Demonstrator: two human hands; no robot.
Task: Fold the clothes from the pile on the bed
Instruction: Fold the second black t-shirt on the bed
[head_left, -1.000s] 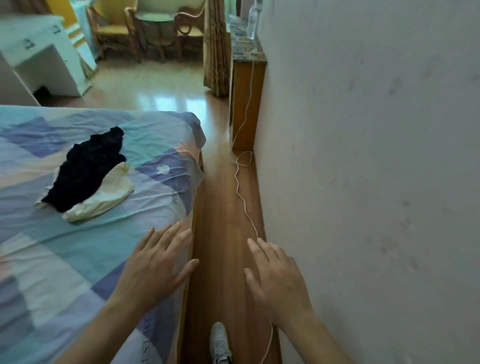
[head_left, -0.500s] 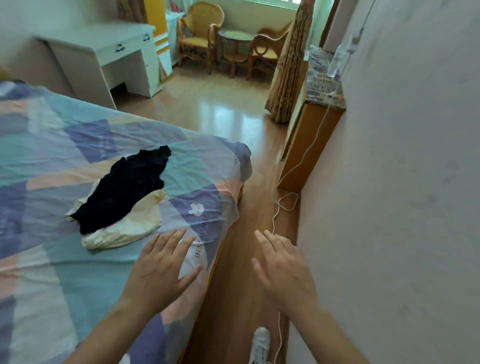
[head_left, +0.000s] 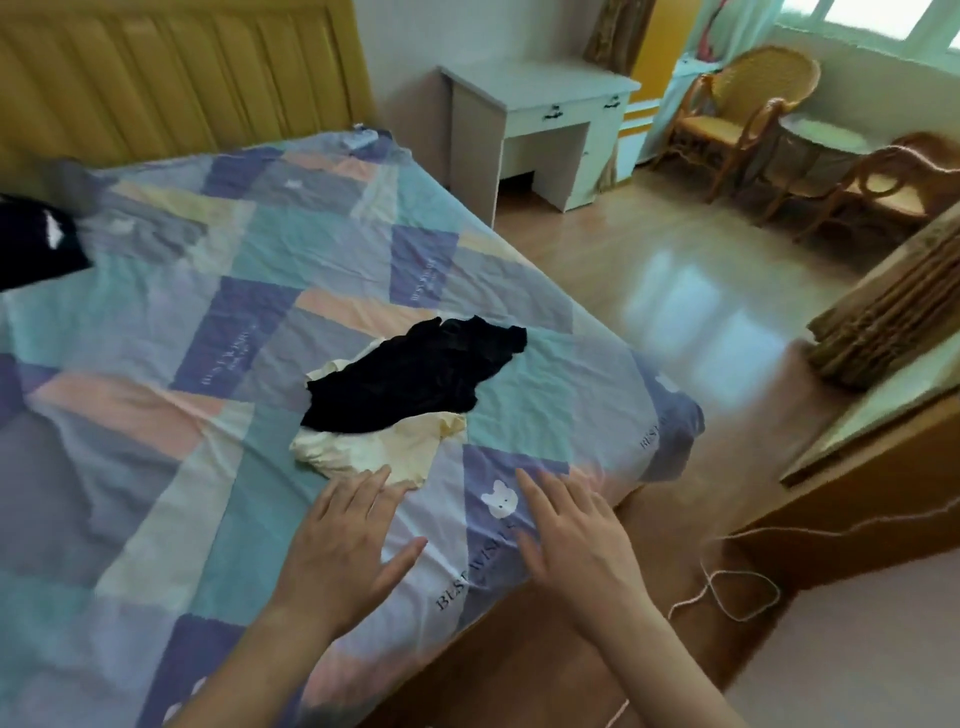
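A small pile lies near the bed's right corner: a crumpled black garment (head_left: 415, 379) on top of a cream garment (head_left: 374, 449). My left hand (head_left: 345, 545) is flat with fingers spread, its fingertips at the near edge of the cream garment. My right hand (head_left: 571, 535) hovers with straight fingers over the sheet just right of the pile, holding nothing. Another dark garment (head_left: 36, 241) with a white mark lies at the bed's far left edge.
The bed (head_left: 156, 467) has a patchwork sheet in blue, teal and peach. Beyond it stand a white desk (head_left: 540, 119), wicker chairs (head_left: 737, 114) and a small round table (head_left: 821, 140). A wooden cabinet (head_left: 872, 478) and a white cord (head_left: 737, 587) are at the right.
The view has swung left over the bed. Both hands have moved from beside the bed's edge to over the sheet, and the left hand now reaches the pile.
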